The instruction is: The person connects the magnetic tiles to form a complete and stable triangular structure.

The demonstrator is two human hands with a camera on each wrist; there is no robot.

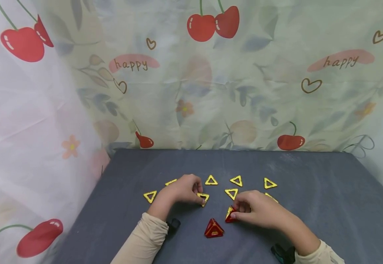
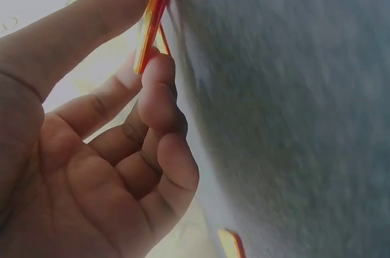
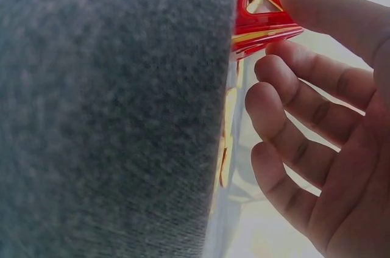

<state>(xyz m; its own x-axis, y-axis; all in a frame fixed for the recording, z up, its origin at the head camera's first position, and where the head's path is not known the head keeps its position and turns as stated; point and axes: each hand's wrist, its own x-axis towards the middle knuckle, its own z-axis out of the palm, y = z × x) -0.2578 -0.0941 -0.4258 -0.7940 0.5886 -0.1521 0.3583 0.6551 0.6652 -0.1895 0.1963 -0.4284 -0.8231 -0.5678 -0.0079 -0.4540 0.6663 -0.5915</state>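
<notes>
Left sleeve point(image 1: 142, 240): crossed the bottom edge.
Left hand point(image 1: 184, 189): pinched yellow triangle point(image 1: 207, 198).
Right hand point(image 1: 258, 209): gripped red-yellow piece point(image 1: 229, 213), lower right of triangle.

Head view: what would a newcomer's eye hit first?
Probably the printed red cherries at the top centre of the pale backdrop. Next, the small red pyramid on the dark table, nearer the camera than both hands. Beyond it, the left hand pinches a yellow triangle, the right hand a red-and-yellow piece.

Beige slvs point(image 1: 145, 236), creased; blk wrist gear point(image 1: 174, 224).
</notes>
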